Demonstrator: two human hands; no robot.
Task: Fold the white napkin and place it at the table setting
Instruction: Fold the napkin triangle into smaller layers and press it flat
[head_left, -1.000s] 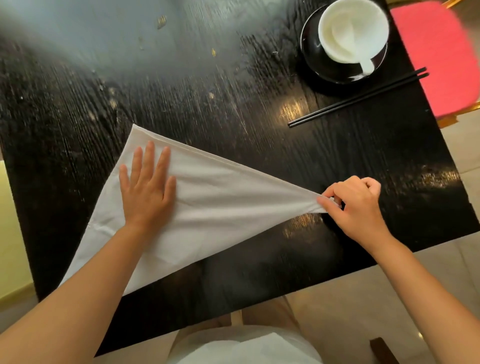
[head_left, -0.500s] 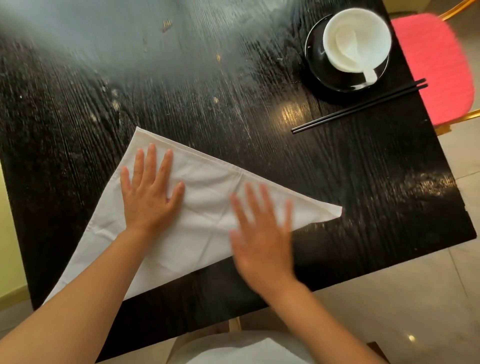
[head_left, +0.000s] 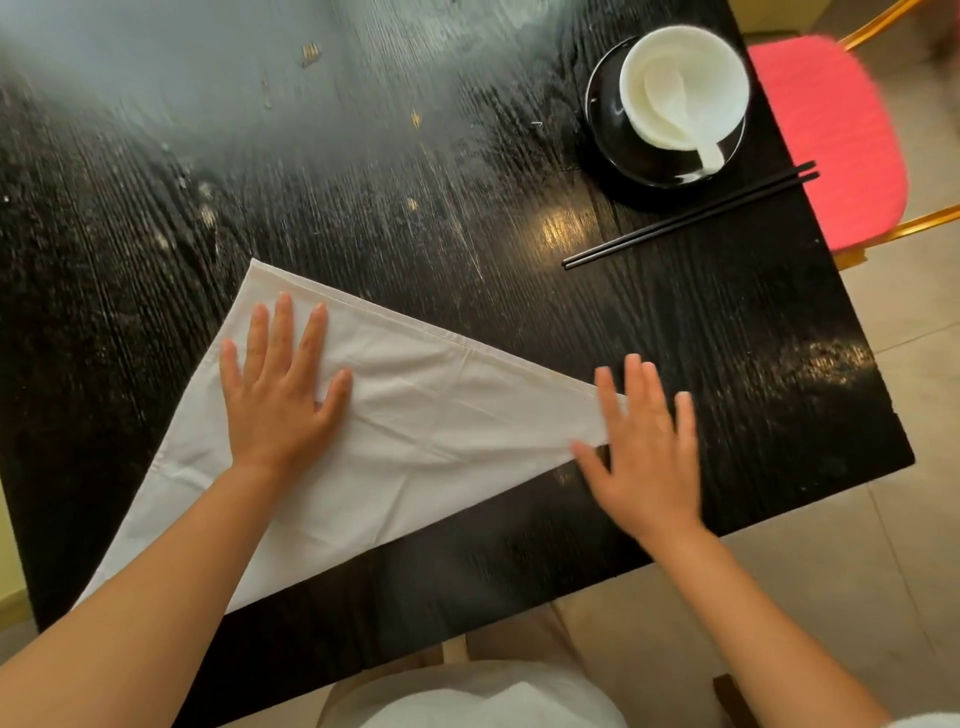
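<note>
The white napkin (head_left: 431, 421) lies flat on the black table (head_left: 467, 208), folded into a long triangle with its point toward the right. My left hand (head_left: 280, 384) rests flat on its left part, fingers spread. My right hand (head_left: 644, 457) lies flat and open over the right tip, which it covers. The table setting is at the far right: a white bowl (head_left: 685, 67) with a white spoon (head_left: 709, 153) in it, on a black saucer (head_left: 608, 140). Black chopsticks (head_left: 691, 215) lie just in front of the saucer.
A chair with a pink seat (head_left: 831, 135) stands beyond the table's right edge. The table's near edge runs just below the napkin, with my lap beneath it. Tiled floor shows at the lower right.
My right hand let go of the pinched tip, laid flat on the napkin and slid right along it to the tip. My left hand stayed pressed in place.
</note>
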